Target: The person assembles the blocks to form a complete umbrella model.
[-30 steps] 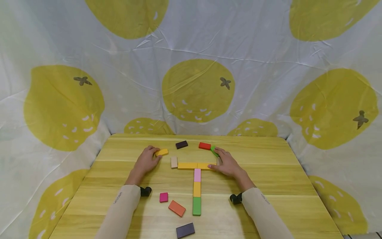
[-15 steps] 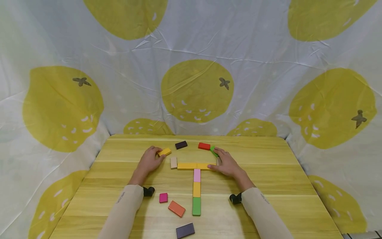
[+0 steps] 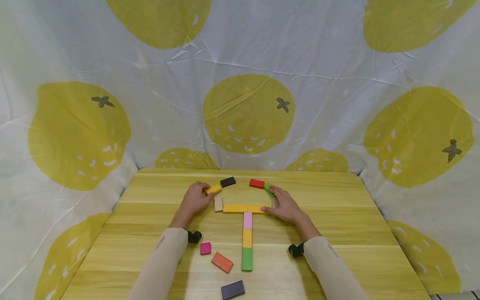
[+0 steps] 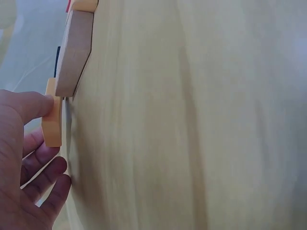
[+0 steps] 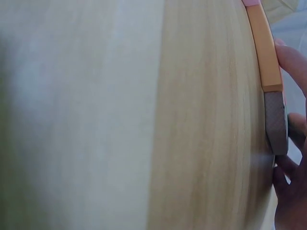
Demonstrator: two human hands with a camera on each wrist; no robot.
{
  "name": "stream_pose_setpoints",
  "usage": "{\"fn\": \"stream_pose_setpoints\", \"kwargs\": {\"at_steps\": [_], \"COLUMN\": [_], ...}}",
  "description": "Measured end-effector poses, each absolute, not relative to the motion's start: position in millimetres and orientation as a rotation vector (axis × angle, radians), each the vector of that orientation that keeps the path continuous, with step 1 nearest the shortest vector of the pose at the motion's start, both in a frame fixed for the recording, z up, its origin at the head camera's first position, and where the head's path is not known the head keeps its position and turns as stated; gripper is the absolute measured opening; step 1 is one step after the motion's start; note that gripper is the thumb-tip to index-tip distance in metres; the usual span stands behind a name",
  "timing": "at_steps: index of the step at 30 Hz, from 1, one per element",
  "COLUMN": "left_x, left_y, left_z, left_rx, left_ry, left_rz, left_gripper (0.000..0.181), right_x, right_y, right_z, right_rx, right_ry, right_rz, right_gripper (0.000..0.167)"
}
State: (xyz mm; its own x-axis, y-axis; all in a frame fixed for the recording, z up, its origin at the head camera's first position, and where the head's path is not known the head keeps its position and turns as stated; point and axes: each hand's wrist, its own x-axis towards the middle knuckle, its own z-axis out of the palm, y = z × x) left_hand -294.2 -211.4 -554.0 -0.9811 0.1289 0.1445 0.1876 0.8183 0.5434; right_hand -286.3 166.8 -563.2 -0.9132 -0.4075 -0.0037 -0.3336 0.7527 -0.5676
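My left hand point(image 3: 195, 201) pinches a yellow block point(image 3: 213, 189) between thumb and fingers, its far end close to a black block point(image 3: 228, 182). In the left wrist view, the pinched block point(image 4: 53, 122) is beyond a plain wooden block point(image 4: 76, 52). My right hand point(image 3: 286, 207) rests over the right end of a yellow row point(image 3: 255, 208). Its thumb touches that row, while its fingertips reach a green block point(image 3: 267, 188) that meets a red block point(image 3: 256, 183). Partly under this hand sits another plain block point(image 5: 276, 124), seen in the right wrist view.
Below the yellow row runs a column of pink point(image 3: 248, 220), yellow point(image 3: 247, 237) and green point(image 3: 247, 259) blocks. Loose magenta point(image 3: 205, 248), orange point(image 3: 222, 262) and dark grey point(image 3: 233, 289) blocks lie nearer on the wooden table point(image 3: 348, 233). A lemon-print cloth point(image 3: 322, 104) hangs behind.
My left hand has moved right with the yellow block, bringing it close to the black block. The right hand has stayed in place.
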Motion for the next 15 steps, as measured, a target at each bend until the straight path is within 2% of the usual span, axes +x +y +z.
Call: {"fn": "stream_pose_setpoints", "kwargs": {"at_steps": [15], "left_x": [-305.8], "left_y": [-187.7], "left_z": [-554.5], "left_rx": [-0.159], "left_ry": [-2.902], "left_rz": [-0.959], "left_gripper": [0.037], "right_x": [-288.2], "right_y": [168.3], "right_z": [-568.2], "right_rx": [-0.576], "right_ry": [2.813], "right_rz": [-0.862], "right_gripper": [0.097]}}
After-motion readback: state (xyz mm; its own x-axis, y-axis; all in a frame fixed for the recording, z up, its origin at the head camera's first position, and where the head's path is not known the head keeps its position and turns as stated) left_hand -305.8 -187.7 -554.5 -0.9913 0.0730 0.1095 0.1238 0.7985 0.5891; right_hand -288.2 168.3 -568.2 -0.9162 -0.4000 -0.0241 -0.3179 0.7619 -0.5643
